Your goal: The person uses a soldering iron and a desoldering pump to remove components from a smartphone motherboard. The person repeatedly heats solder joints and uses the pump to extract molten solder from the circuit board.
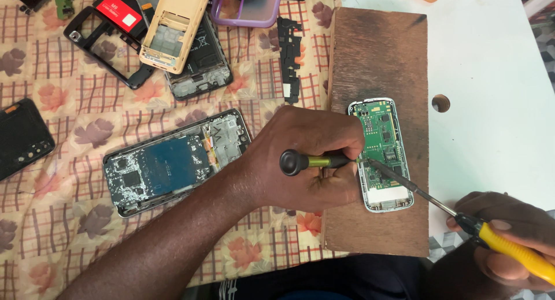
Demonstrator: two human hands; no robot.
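On the patterned cloth at the left, an opened smartphone body lies just beside the left hand, whose fingers are clenched around a black-capped small screwdriver. Its tip meets the green circuit board of the small open phone on the wooden board's right edge. Near the bottom right corner, the right hand grips a yellow-handled screwdriver, its shaft reaching the same phone.

My left hand reaches across from the left, forearm extended, fingers curled shut in a grip. My right hand sits low right, fingers clenched
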